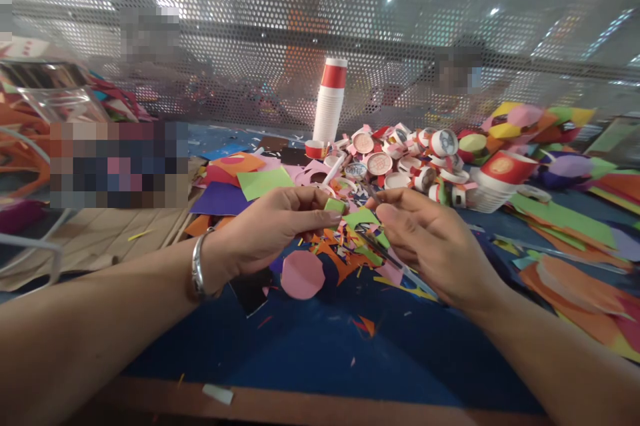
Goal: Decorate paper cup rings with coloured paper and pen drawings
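My left hand, with a silver bangle on its wrist, pinches a small folded piece of green paper between thumb and fingers. Close by on the right, my right hand has its fingers closed, and a thin dark tip shows at the fingertips; what it belongs to is hidden. A green paper scrap is beside the right thumb; whether the thumb touches it I cannot tell. A pink paper disc lies on the blue table below my hands, among many coloured paper snippets.
Behind my hands stand a tall stack of paper cups and a heap of cut cup pieces. More cups and coloured paper sheets are at right. Cardboard and a clear jar are at left. A perforated screen rises behind.
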The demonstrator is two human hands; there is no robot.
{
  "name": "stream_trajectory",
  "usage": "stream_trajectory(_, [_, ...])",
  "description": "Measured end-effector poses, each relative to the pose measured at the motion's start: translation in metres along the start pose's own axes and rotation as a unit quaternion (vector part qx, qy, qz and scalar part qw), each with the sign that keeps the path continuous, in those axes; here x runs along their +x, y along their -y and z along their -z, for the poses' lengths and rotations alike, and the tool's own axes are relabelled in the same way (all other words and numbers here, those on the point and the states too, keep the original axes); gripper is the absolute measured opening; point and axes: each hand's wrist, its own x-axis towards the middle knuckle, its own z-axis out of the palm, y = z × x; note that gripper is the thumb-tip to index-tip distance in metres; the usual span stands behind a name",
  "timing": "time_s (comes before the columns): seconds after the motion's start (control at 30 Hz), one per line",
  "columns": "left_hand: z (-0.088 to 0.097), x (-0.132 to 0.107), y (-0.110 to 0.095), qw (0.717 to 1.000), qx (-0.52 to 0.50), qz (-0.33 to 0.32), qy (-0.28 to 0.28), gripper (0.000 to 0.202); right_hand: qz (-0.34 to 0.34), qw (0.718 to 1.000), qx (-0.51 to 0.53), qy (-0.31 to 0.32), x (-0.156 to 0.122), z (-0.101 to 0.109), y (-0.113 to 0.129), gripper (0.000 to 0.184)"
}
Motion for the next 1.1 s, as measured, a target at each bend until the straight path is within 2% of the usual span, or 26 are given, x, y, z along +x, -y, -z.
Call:
stream_trajectory(0.1, [0.001,0.001,0.002,1.000,-0.006,0.014,-0.005,0.007,0.017,0.999,0.010,-0.028,0.001,0.000,0.000,0.026])
stream_trajectory(0.2, [0.003,0.003,0.005,1.000,-0.015,0.020,-0.010,0.008,0.032,0.999,0.009,-0.026,0.001,0.000,-0.001,0.021])
stream_trajectory(0.57, [0.003,0.004,0.004,0.998,-0.058,0.032,-0.023,0.001,-0.038,0.996,0.078,0.034,-0.001,-0.007,0.001,0.027])
stream_trajectory(0.8, [-0.002,0.008,-0.008,0.976,-0.154,0.105,-0.116,0.030,-0.093,0.990,0.080,0.074,-0.004,-0.008,0.002,0.034])
stream_trajectory(1.1, [-0.002,0.008,-0.010,0.964,-0.183,0.137,-0.134,0.039,-0.124,0.981,0.106,0.107,-0.005,-0.009,0.004,0.036])
